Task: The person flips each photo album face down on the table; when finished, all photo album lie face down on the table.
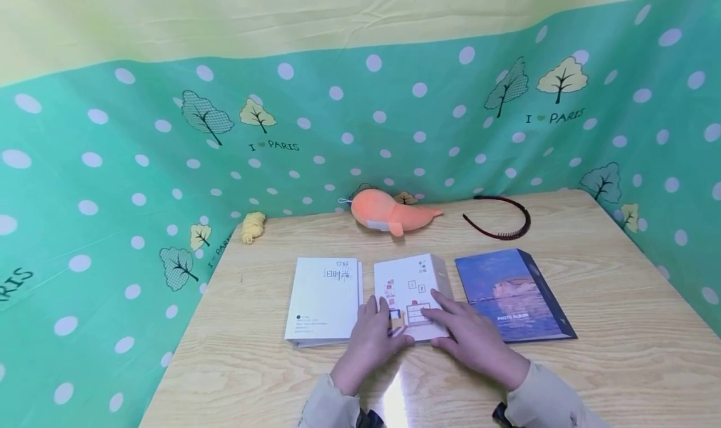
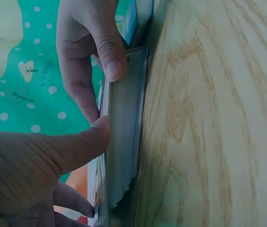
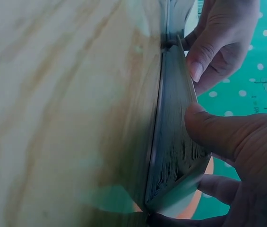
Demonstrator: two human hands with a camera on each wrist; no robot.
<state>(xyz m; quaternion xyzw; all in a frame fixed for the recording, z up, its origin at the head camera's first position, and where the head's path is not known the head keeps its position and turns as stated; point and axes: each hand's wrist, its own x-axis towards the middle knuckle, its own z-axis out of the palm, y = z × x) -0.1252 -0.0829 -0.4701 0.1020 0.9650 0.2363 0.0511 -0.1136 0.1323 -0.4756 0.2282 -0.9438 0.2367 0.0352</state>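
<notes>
Three albums lie in a row on the wooden table (image 1: 591,365). On the left is a white album (image 1: 323,296), on the right a blue photo album (image 1: 512,293). Both hands are at the near edge of the middle white album (image 1: 411,284). My left hand (image 1: 378,320) grips its near left corner, thumb (image 2: 83,144) against the page edge (image 2: 124,127). My right hand (image 1: 450,320) lies over the near right part of the cover, thumb (image 3: 213,130) pressed on the page block (image 3: 173,137), which fans slightly apart. Each wrist view also shows the other hand's thumb on the same edge.
At the back of the table lie an orange plush whale (image 1: 391,215), a black headband (image 1: 498,218) and a small yellow yarn bundle (image 1: 253,226). A green dotted cloth (image 1: 112,184) walls the table at the back and on both sides.
</notes>
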